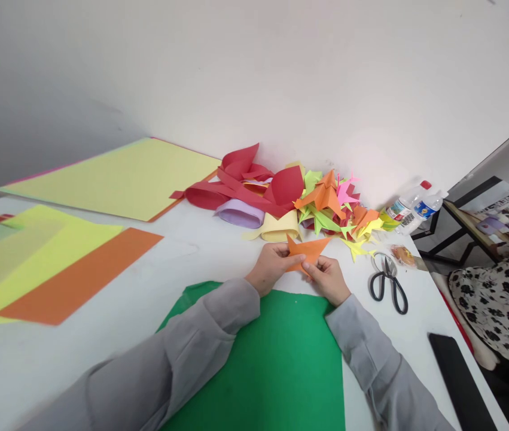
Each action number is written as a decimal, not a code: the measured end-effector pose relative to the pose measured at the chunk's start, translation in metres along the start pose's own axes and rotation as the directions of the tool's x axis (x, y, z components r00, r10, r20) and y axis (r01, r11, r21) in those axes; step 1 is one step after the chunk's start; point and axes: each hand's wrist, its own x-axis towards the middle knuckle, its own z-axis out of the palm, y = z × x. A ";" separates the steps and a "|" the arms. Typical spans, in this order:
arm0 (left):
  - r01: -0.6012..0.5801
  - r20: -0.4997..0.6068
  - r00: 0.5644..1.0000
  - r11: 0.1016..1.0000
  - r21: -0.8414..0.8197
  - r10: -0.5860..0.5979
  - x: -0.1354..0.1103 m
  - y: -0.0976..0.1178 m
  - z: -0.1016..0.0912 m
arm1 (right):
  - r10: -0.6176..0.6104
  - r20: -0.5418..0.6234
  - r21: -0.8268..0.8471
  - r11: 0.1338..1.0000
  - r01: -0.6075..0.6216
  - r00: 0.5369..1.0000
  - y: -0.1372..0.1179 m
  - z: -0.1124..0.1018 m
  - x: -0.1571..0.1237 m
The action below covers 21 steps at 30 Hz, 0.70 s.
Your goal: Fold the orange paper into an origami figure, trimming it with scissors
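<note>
Between my two hands I hold a folded piece of orange paper (311,249), with pointed corners sticking up at its left and right. My left hand (272,267) pinches its left side, thumb laid across the front. On the lower right, my right hand (329,280) grips it between thumb and fingers. Beneath my forearms lies a green sheet (281,359). Just beyond my hands is a heap of folded paper shapes, among them an orange one (325,194) on top and a cream paper band (281,227) with a zigzag edge.
Black-handled scissors (387,281) lie to the right, near plastic bottles (415,206) and a black flat object (460,377). Leftward are an orange paper strip (84,275), yellow sheets (75,236) and a large pale-yellow sheet (124,176). A person in patterned clothing (500,293) is at the right.
</note>
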 end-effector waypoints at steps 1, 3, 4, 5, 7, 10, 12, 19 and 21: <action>0.002 0.000 1.000 1.000 0.004 -0.002 0.000 0.000 0.000 | -0.003 -0.004 -0.001 1.000 0.003 1.000 0.000 0.000 0.000; 0.005 0.012 1.000 1.000 0.020 -0.006 0.001 0.000 -0.001 | -0.010 -0.030 0.003 1.000 0.010 1.000 0.001 0.000 0.000; 0.003 0.026 1.000 1.000 0.028 -0.004 0.001 0.000 -0.001 | -0.010 -0.041 0.009 1.000 0.010 0.999 0.001 0.000 0.000; -0.001 0.042 0.999 0.999 0.036 -0.001 0.001 0.000 -0.001 | -0.006 -0.052 0.018 1.000 0.007 0.999 0.001 -0.001 0.000; -0.007 0.079 0.997 0.998 0.056 0.002 0.002 0.000 -0.002 | 0.007 -0.062 0.039 0.999 -0.004 0.998 0.000 -0.001 0.000; -0.011 0.108 0.994 0.996 0.085 0.002 0.003 0.000 -0.002 | 0.010 -0.069 0.062 0.998 -0.005 0.998 -0.001 0.000 -0.001; -0.021 0.117 0.993 0.995 0.102 0.009 0.004 0.000 -0.002 | 0.001 -0.093 0.065 0.998 0.005 0.996 -0.002 0.001 -0.001; -0.081 0.157 0.986 0.981 0.178 0.053 0.003 0.001 -0.002 | 0.010 -0.150 0.072 0.997 0.001 0.989 0.003 0.000 0.000; -0.090 0.167 0.984 0.978 0.187 0.059 0.003 0.001 -0.003 | 0.009 -0.151 0.081 0.997 0.004 0.988 0.004 -0.001 0.000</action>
